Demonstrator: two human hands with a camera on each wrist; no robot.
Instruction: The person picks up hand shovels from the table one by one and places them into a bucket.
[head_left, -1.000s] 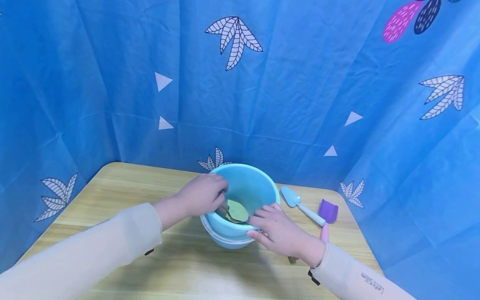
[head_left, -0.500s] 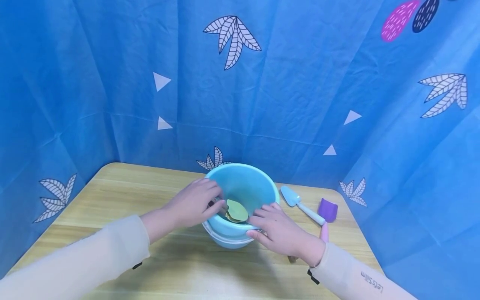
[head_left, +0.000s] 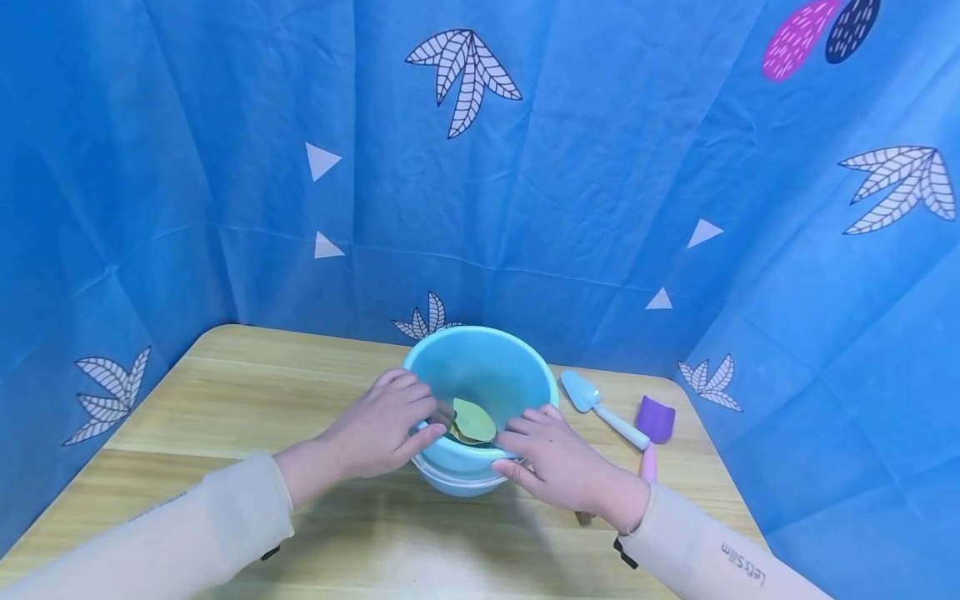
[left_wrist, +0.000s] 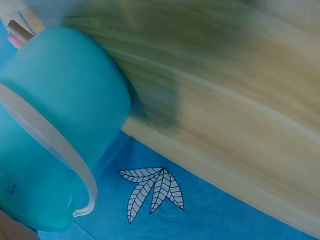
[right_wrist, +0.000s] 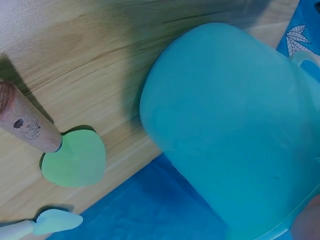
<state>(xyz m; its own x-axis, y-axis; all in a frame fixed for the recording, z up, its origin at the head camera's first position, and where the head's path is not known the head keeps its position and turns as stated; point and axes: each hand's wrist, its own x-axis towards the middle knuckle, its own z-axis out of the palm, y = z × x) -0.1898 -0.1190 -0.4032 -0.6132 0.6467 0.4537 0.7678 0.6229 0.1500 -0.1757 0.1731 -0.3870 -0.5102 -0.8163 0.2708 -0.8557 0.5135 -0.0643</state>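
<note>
A light-blue bucket [head_left: 480, 367] stands on the wooden table, its mouth toward me. My left hand [head_left: 386, 421] holds its left rim, the thumb near the front edge. At the front right my right hand [head_left: 562, 462] grips the rim, fingers inside and thumb outside. Inside the bucket lies a green, rounded flat piece [head_left: 474, 421] next to something brownish that I cannot make out. The left wrist view shows the bucket's side and its white handle [left_wrist: 65, 150] hanging down. Only the bucket's wall fills most of the right wrist view.
Right of the bucket lie a light-blue trowel [head_left: 606, 412] and a purple toy shovel [head_left: 656, 421] with a pink handle. In the right wrist view, a green-headed tool [right_wrist: 75, 157] with a wooden handle lies on the table. A blue cloth [head_left: 480, 192] hangs behind.
My left hand has drawn back left and down, from over the bucket's mouth to its left rim. The right hand keeps its place on the rim.
</note>
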